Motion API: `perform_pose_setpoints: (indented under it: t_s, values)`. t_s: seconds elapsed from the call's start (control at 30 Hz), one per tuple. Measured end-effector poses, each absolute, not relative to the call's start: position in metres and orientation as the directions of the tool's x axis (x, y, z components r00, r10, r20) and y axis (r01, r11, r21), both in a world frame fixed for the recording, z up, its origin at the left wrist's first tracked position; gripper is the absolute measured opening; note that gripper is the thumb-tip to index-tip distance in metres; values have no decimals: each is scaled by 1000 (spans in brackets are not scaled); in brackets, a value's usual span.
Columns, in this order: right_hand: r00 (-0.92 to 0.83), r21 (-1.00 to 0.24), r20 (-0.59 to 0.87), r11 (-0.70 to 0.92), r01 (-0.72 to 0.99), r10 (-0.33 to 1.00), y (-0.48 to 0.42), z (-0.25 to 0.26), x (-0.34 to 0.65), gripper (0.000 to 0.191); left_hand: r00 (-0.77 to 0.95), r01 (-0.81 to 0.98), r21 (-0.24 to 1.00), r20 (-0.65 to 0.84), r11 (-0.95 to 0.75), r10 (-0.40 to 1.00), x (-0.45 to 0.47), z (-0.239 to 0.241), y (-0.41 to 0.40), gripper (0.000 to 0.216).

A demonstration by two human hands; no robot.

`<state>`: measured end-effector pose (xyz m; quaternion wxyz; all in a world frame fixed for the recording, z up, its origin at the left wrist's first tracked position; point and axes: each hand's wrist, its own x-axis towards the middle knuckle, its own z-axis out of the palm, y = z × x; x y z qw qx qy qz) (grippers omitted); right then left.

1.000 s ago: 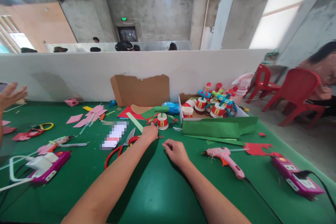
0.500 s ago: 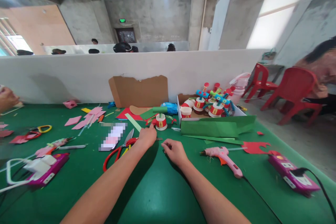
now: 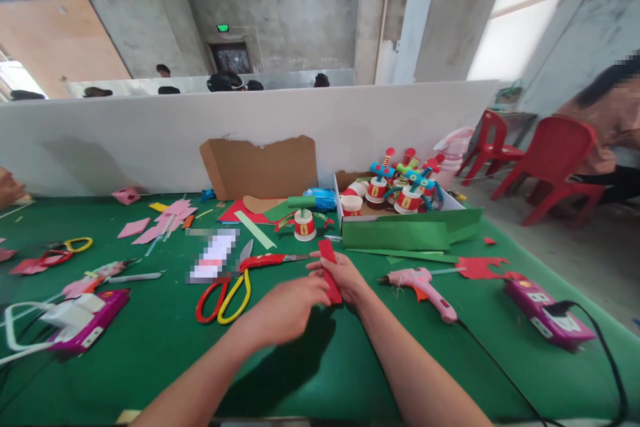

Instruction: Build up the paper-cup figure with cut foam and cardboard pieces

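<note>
While the right hand (image 3: pixel 347 273) grips a red strip (image 3: pixel 329 257) over the green table (image 3: pixel 350 380), the left hand's (image 3: pixel 290 310) fingertips meet its near end — whether they pinch it, I cannot tell — with scissors (image 3: pixel 245 273) lying leftward, a paper-cup figure (image 3: pixel 305 225) beyond.

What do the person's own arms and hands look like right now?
Both tapering forearms, left and right, are bare, with no sleeves in view. The left hand and right hand are ungloved; no watch or bracelet shows.
</note>
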<state>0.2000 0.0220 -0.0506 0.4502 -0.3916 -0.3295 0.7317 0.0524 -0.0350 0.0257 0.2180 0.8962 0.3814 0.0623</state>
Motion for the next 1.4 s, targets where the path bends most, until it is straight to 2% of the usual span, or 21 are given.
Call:
perform_pose_setpoints:
  t_s: [0.03, 0.1, 0.13, 0.17, 0.23, 0.3, 0.37, 0.57, 0.73, 0.87, 0.93, 1.0, 1.07, 1.2, 1.4]
  values:
    - [-326, -840, -238, -362, -404, 915, 22, -49, 203, 17, 623, 654, 523, 36, -546, 781, 48, 26, -21, 37]
    - [-420, -843, -166, -349, -409, 892, 21, -46, 207, 24, 319, 651, 666, 195, -364, 928, 43, 23, 8, 25]
    - [-461, -842, -144, -353, -408, 875, 20, -44, 208, 29, 224, 578, 756, 216, -308, 950, 42, 20, 20, 20]
    - [-491, -841, -131, -359, -405, 861, 19, -43, 209, 32, 210, 468, 844, 180, -260, 961, 43, 17, 29, 19]
    - [-516, -839, -125, -368, -401, 847, 17, -41, 209, 34, 294, 298, 934, 105, -196, 950, 48, 8, 40, 26]
    - [-528, -840, -130, -376, -390, 839, 15, -41, 209, 32, 364, 217, 965, 61, -148, 929, 54, -1, 42, 29]
    - [-539, -849, -148, -386, -361, 829, 15, -42, 208, 31, 319, 164, 980, 58, -116, 946, 59, -9, 40, 27]
    - [-459, -906, -244, -370, -208, 855, 23, -44, 212, 31, -135, -71, 990, 112, -122, 984, 47, -23, 48, 30]
    - [-198, -942, -183, -229, -244, 963, 31, -44, 217, 30, -278, -130, 978, 121, -162, 953, 26, -33, 59, 33]
    - [-18, -938, -138, -137, -319, 990, 35, -43, 217, 30, -269, -198, 971, 78, -134, 960, 21, -34, 63, 37]
    - [-28, -903, -194, -190, -385, 981, 34, -41, 215, 35, -225, -230, 969, 43, -96, 973, 22, -33, 61, 40]
    - [-121, -861, -252, -280, -425, 960, 32, -39, 212, 45, -171, -202, 977, 28, -63, 985, 26, -32, 59, 40]
    - [-197, -870, -242, -302, -390, 950, 29, -39, 210, 47, -82, -118, 992, 46, -55, 996, 30, -31, 55, 37]
    - [-210, -958, -146, -191, -215, 967, 24, -41, 209, 40, 128, 36, 993, 104, -109, 986, 38, -30, 48, 31]
    - [-228, -969, -145, -184, -163, 963, 23, -42, 208, 35, 151, -5, 996, 85, -86, 985, 40, -26, 43, 32]
